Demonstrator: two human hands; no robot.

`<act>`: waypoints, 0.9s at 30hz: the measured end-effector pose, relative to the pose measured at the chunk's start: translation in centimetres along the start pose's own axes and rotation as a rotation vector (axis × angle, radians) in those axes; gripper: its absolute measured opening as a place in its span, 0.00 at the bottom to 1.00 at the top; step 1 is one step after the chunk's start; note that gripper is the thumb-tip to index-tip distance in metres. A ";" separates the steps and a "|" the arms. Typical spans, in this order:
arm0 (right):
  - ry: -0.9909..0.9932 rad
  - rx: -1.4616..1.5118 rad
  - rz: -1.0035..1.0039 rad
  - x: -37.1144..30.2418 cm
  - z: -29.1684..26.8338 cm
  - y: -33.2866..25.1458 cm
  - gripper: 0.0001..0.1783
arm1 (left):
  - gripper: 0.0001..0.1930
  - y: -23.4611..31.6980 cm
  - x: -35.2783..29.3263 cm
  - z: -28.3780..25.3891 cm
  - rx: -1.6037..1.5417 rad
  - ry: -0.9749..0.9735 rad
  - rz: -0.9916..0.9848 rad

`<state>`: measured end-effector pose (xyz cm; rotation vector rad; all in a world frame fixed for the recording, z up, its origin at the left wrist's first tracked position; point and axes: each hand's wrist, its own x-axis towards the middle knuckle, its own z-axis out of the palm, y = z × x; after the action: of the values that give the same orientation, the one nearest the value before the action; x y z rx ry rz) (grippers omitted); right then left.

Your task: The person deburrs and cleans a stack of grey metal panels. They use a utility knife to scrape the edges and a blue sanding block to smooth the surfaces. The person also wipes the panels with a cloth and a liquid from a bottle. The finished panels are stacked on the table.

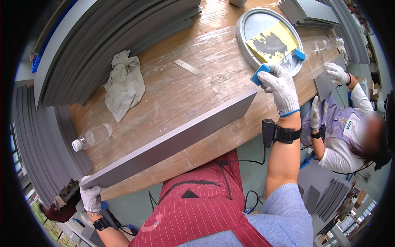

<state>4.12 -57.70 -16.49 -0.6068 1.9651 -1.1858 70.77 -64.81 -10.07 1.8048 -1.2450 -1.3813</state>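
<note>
The right hand [282, 88] is pinching a blue block [260, 75] between thumb and fingers, near the right end of the grey panel [173, 142]. The left hand [91, 197] has its fingers closed on the panel's left end, at the tabletop [173, 94] edge. Beyond the panel, open room extends toward the whitish cloth [124, 84].
</note>
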 end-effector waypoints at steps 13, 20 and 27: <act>0.178 0.315 0.000 0.0 3.5 3.9 0.21 | 0.25 -5.1 2.0 1.5 -0.279 -0.099 -0.086; 0.095 0.170 -0.038 1.5 5.6 4.7 0.22 | 0.24 -6.7 3.1 1.7 -0.327 -0.128 -0.135; 0.094 -0.103 0.024 0.5 5.1 6.2 0.22 | 0.24 -6.7 3.8 2.7 -0.261 -0.101 -0.160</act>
<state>7.78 -57.96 -23.66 -0.5877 2.1175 -1.1216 70.72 -65.09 -18.17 1.6997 -0.9334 -1.6575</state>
